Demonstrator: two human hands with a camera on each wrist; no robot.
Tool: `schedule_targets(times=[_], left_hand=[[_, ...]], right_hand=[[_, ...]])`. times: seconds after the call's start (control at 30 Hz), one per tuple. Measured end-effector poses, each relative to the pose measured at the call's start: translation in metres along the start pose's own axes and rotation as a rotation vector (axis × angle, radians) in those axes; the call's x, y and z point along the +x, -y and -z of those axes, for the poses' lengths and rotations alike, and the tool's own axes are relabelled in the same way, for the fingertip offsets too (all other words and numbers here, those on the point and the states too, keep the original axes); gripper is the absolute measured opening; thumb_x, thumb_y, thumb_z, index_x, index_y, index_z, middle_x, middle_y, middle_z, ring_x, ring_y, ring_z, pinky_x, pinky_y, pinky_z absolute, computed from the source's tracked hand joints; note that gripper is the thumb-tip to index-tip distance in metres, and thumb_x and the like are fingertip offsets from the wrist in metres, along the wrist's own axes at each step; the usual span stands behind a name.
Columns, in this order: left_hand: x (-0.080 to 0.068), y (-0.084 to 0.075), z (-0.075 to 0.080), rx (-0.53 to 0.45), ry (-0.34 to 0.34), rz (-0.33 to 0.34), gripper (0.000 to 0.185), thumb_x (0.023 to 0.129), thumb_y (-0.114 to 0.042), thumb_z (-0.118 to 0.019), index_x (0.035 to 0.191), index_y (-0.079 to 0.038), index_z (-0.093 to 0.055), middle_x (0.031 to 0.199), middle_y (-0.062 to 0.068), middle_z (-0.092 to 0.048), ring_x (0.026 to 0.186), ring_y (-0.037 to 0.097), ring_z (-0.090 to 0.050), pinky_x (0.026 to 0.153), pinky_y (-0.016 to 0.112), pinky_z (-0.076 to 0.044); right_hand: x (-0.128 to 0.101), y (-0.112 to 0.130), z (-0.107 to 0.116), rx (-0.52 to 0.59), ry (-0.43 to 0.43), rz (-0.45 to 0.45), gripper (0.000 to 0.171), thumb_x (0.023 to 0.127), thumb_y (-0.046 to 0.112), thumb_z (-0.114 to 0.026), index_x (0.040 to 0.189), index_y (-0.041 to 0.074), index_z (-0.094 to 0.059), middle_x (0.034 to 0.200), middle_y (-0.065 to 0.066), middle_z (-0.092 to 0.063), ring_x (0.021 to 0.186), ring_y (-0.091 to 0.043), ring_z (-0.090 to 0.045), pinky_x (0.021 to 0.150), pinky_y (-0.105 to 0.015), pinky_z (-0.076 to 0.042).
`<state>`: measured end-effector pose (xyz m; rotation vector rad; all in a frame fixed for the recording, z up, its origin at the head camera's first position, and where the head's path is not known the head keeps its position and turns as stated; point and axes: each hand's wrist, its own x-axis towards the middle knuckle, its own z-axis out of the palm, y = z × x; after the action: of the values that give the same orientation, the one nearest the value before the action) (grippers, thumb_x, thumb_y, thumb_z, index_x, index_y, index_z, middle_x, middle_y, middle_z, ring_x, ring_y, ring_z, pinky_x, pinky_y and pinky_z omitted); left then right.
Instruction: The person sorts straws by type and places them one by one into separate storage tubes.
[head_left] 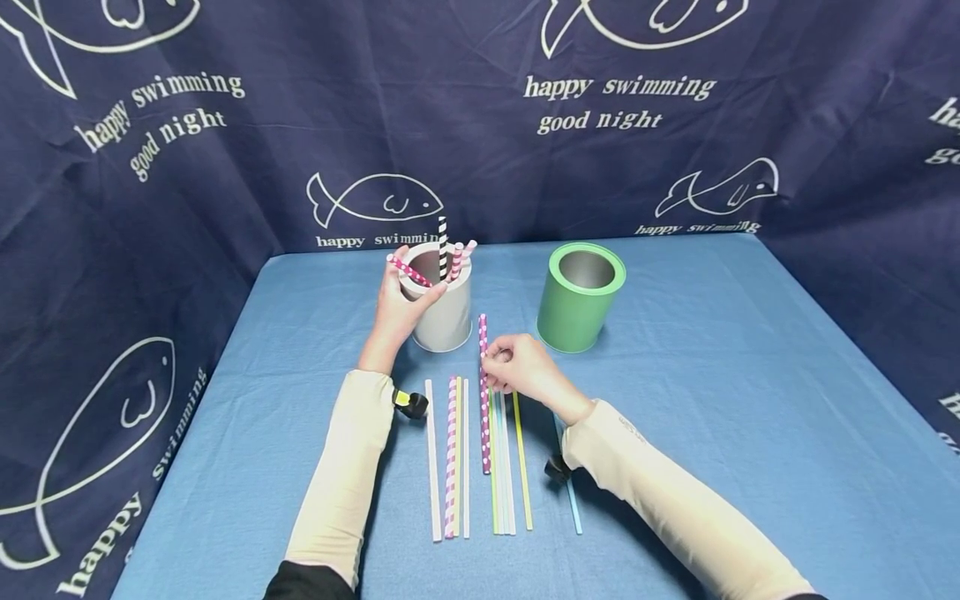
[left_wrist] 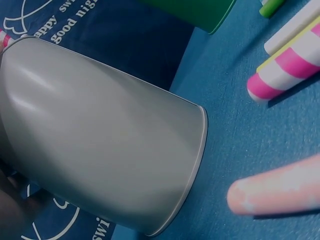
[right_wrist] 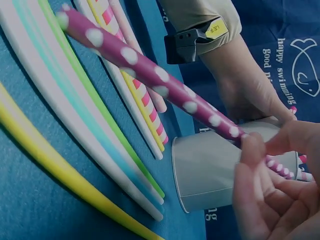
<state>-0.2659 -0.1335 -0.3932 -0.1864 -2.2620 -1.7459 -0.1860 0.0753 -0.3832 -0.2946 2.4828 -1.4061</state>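
My left hand [head_left: 397,312] grips the light grey metal can [head_left: 444,323] at its rim, fingers at the far left side and thumb at the front. Inside the can stand a black-and-white striped straw [head_left: 442,242], pink-and-white striped straws [head_left: 456,260] and a pink dotted straw [head_left: 408,271] that leans out over the rim by the left hand. Between thumb and fingertips my right hand [head_left: 528,367] pinches a purple straw with white dots [right_wrist: 160,80], tilted above the other straws in the right wrist view. The left wrist view shows mostly the can's side wall [left_wrist: 105,130].
A green can [head_left: 576,308] stands to the right of the grey one. On the blue cloth [head_left: 705,375] lie several straws: a pale pink one [head_left: 433,467], a pink-striped one [head_left: 451,467], a yellow one [head_left: 522,467] and a blue one [head_left: 573,504]. A dark printed curtain hangs behind.
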Motion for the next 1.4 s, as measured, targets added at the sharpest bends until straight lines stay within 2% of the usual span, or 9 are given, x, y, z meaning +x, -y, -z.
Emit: schedule_targets(times=[0.23, 0.4, 0.57, 0.67, 0.73, 0.9, 1.1, 1.4], left_hand=[[0.000, 0.001, 0.000, 0.016, -0.009, -0.006, 0.084, 0.079, -0.019, -0.078, 0.148, -0.006, -0.032, 0.152, 0.015, -0.037, 0.139, 0.027, -0.038, 0.118, 0.039, -0.028], [-0.001, 0.001, 0.000, 0.009, -0.006, -0.009, 0.084, 0.080, -0.019, -0.077, 0.148, -0.005, -0.031, 0.152, 0.015, -0.036, 0.138, 0.027, -0.038, 0.118, 0.040, -0.029], [-0.001, 0.000, 0.000, 0.016, -0.007, -0.002, 0.085, 0.079, -0.019, -0.078, 0.148, -0.006, -0.031, 0.152, 0.016, -0.037, 0.139, 0.029, -0.038, 0.117, 0.041, -0.029], [-0.001, 0.000, 0.000, 0.018, -0.010, 0.001, 0.085, 0.079, -0.020, -0.078, 0.149, -0.006, -0.031, 0.152, 0.016, -0.037, 0.139, 0.028, -0.037, 0.118, 0.040, -0.029], [-0.001, 0.000, 0.000, 0.014, -0.010, 0.002, 0.085, 0.079, -0.020, -0.078, 0.149, -0.006, -0.031, 0.152, 0.016, -0.037, 0.139, 0.028, -0.038, 0.118, 0.040, -0.029], [-0.001, 0.000, 0.000, 0.020, -0.008, -0.001, 0.083, 0.080, -0.020, -0.077, 0.148, -0.007, -0.031, 0.152, 0.016, -0.037, 0.139, 0.028, -0.038, 0.117, 0.040, -0.029], [-0.002, -0.001, 0.000, 0.027, -0.007, -0.008, 0.083, 0.080, -0.020, -0.077, 0.148, -0.006, -0.031, 0.152, 0.016, -0.037, 0.139, 0.028, -0.037, 0.118, 0.040, -0.029], [-0.002, -0.001, -0.001, 0.016, -0.005, 0.001, 0.082, 0.080, -0.019, -0.077, 0.147, -0.005, -0.032, 0.152, 0.016, -0.037, 0.139, 0.028, -0.037, 0.118, 0.040, -0.028]], right_hand=[[-0.003, 0.001, 0.004, 0.011, -0.129, 0.094, 0.009, 0.086, 0.008, -0.060, 0.092, 0.003, -0.064, 0.070, -0.008, -0.067, 0.067, -0.034, -0.069, 0.058, -0.032, -0.059], [-0.005, 0.002, 0.006, 0.034, -0.196, 0.159, 0.011, 0.085, 0.006, -0.061, 0.095, 0.002, -0.063, 0.083, -0.012, -0.066, 0.078, -0.029, -0.067, 0.064, -0.033, -0.060], [-0.005, 0.003, 0.006, 0.226, -0.171, 0.136, 0.011, 0.088, 0.003, -0.062, 0.096, -0.004, -0.059, 0.101, -0.023, -0.072, 0.093, -0.032, -0.072, 0.076, -0.034, -0.060], [-0.006, 0.003, 0.009, 0.350, -0.145, 0.121, 0.010, 0.090, 0.000, -0.056, 0.096, -0.008, -0.053, 0.102, -0.028, -0.070, 0.094, -0.032, -0.072, 0.080, -0.035, -0.059], [-0.007, 0.004, 0.012, 0.373, -0.153, 0.129, 0.009, 0.091, -0.001, -0.053, 0.096, -0.009, -0.051, 0.101, -0.029, -0.070, 0.092, -0.029, -0.073, 0.080, -0.034, -0.059], [-0.009, 0.003, 0.019, 0.376, -0.197, 0.171, 0.010, 0.092, -0.001, -0.052, 0.099, -0.009, -0.050, 0.099, -0.030, -0.070, 0.090, -0.026, -0.074, 0.079, -0.034, -0.060], [-0.009, -0.003, 0.022, 0.365, -0.208, 0.174, 0.014, 0.092, -0.003, -0.053, 0.104, -0.010, -0.052, 0.099, -0.031, -0.069, 0.088, -0.024, -0.074, 0.079, -0.033, -0.059], [-0.008, -0.003, 0.016, 0.341, -0.197, 0.185, 0.015, 0.092, -0.002, -0.053, 0.105, -0.009, -0.052, 0.100, -0.031, -0.070, 0.092, -0.032, -0.073, 0.078, -0.034, -0.060]])
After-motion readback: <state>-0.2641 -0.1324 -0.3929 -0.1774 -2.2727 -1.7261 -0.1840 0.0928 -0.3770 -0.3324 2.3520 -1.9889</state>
